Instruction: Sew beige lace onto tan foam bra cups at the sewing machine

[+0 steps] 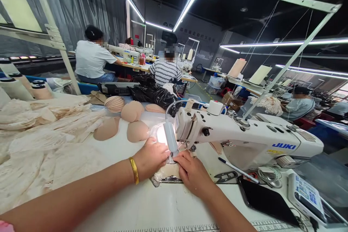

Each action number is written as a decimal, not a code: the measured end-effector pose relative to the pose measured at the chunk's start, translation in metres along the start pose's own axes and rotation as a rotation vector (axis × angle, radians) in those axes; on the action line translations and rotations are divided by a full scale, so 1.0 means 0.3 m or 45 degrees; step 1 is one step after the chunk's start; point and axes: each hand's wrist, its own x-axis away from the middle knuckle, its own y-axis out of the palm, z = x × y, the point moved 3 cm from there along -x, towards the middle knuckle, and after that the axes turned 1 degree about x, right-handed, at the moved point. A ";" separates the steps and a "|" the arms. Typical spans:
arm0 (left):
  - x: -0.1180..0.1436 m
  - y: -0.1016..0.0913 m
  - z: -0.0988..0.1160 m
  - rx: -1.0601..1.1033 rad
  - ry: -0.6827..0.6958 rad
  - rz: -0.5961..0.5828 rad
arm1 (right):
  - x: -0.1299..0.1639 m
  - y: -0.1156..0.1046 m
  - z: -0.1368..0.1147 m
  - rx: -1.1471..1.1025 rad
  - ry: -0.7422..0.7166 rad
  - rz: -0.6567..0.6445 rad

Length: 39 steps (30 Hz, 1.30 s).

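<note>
My left hand (150, 157), with a gold bracelet (134, 170) at the wrist, is closed beside the needle area of a white sewing machine (244, 152). Its fingers press on pale lace fabric (154, 129), which shows behind the hand in bright light. My right hand (194, 172) is closed at the other side of the needle area, thumb and forefinger together; what they grip is hidden. Between the hands and just above them hangs a small grey lamp (170, 137) on a bent neck. The fingertips of both hands nearly meet under it.
Beige moulded cups (137, 131) and a heap of cream lace (49, 130) lie to the left. On the right are thread snips (226, 177), a pen (239, 170), a black phone (268, 201) and a white device (307, 197). A ruler strip (201, 227) runs along the front. Other people sit further back.
</note>
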 end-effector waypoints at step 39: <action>0.468 -0.205 0.101 0.709 -0.787 0.283 | -0.052 0.014 -0.370 -0.753 0.514 -0.256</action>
